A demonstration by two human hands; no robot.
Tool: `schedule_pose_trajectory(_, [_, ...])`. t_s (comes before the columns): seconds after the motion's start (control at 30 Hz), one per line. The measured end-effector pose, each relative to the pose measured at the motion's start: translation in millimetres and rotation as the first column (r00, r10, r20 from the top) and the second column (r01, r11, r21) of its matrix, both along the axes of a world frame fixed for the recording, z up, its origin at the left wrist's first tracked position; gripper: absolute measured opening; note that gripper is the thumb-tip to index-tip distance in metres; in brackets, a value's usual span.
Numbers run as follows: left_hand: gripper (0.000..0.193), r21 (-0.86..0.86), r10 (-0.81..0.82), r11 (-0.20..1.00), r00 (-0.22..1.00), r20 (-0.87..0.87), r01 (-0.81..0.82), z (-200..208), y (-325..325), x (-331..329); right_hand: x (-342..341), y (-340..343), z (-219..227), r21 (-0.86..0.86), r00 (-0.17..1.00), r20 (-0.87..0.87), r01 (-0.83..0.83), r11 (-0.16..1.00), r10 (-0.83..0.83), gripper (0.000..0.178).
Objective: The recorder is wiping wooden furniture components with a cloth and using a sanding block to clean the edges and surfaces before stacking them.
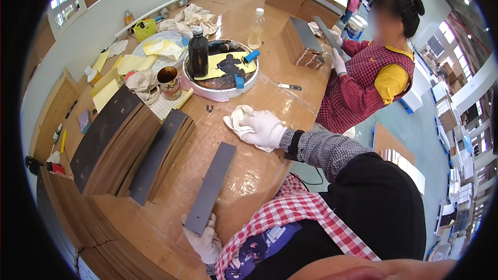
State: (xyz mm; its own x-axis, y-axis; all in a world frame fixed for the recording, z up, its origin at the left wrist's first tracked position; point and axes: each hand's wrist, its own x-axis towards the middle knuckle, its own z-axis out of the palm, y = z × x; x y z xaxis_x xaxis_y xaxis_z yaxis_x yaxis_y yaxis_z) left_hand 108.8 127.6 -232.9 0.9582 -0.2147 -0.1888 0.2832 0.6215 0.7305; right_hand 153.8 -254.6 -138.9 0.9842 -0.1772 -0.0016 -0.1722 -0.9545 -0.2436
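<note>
— Start at the fingers. What is the left hand [205, 241] doing?

— Gloved in white, its fingers are curled onto the near end of a dark grey strip [210, 187], pinning that end to the wooden table [249, 176]. The strip lies flat and runs away from the person, slanting up and to the right.

— And the right hand [263, 128]?

— Also gloved, fingers closed down over a crumpled white cloth [236, 122], pressing it on the tabletop beyond the strip's far end. Cloth and strip are apart; bare wood shows between them.

— What bounds the strip on its sides?

— To its left, near but not touching, stand two leaning stacks of dark-faced boards [155, 155], their edges fanned out. To its right the wood is bare up to the table's edge, where the person's checked sleeve crosses.

— Farther out?

— Past the cloth sits a round white basin [220, 85] holding a yellow sheet smeared black and two blue blocks, with a dark bottle [198, 52] standing at its left rim. A rusty tin can [168, 82] stands left of the basin. A small metal blade [289, 86] lies on open wood to the basin's right.

— Anyone else?

— A co-worker in a red checked apron [358, 88] sits at the table's right edge, holding a grey strip over a block of boards [303, 44].
</note>
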Motion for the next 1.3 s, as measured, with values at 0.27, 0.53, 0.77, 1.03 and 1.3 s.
schedule_pose_trajectory(0.27, [0.095, 0.101, -0.002, 0.995, 0.999, -0.032, 0.005, 11, -6, 5, 3, -6, -8, 0.052, 1.0, 0.019, -0.016, 0.999, 0.015, 0.04])
schedule_pose_trajectory(0.53, [0.086, 0.174, -0.003, 0.985, 0.998, 0.055, -0.007, 14, -14, 1, -7, -10, -10, 0.014, 0.994, 0.104, -0.041, 0.999, 0.04, 0.039])
schedule_pose_trajectory(0.77, [0.08, 0.147, 0.011, 0.989, 0.992, 0.125, -0.03, 24, -14, -10, -3, -9, -18, 0.012, 0.992, 0.097, -0.081, 0.997, 0.079, 0.038])
schedule_pose_trajectory(1.03, [0.063, 0.056, -0.071, 0.996, 0.986, 0.151, 0.063, 20, -13, 11, 4, 6, -3, 0.445, 0.975, 0.218, -0.061, 0.894, -0.042, 0.039])
schedule_pose_trajectory(1.3, [0.069, 0.15, -0.1, 0.984, 0.995, 0.027, 0.095, 18, -7, -1, 14, 101, -1, 0.207, 0.956, -0.033, -0.277, 0.938, 0.29, 0.031])
